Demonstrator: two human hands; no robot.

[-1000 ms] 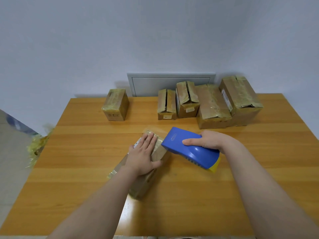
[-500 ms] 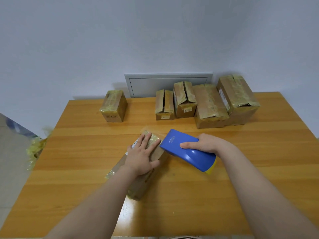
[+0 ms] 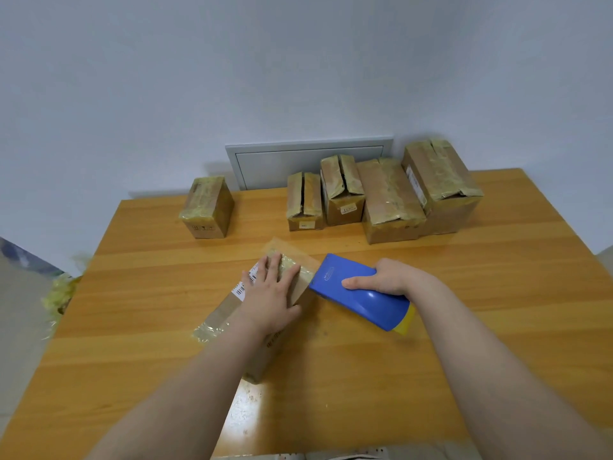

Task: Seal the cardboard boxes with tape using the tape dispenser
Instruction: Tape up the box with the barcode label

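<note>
A long cardboard box (image 3: 232,307) lies diagonally in the middle of the wooden table (image 3: 497,293), with clear tape and a barcode label on its top. My left hand (image 3: 270,293) rests flat on the box's far half, fingers spread. My right hand (image 3: 386,277) grips a blue tape dispenser (image 3: 361,292) with a yellow rear end. The dispenser's front edge touches the box's far right corner. A strip of tape (image 3: 292,252) sticks out past the box's far end.
Several taped cardboard boxes stand along the table's back edge: one alone (image 3: 207,207) at the left, a row (image 3: 388,197) at the right. A grey wall panel (image 3: 308,161) sits behind them. Crumpled tape (image 3: 59,293) lies off the table's left side.
The blue dispenser and my right hand have shifted slightly left towards the box's far corner. My left hand stays pressed on the box.
</note>
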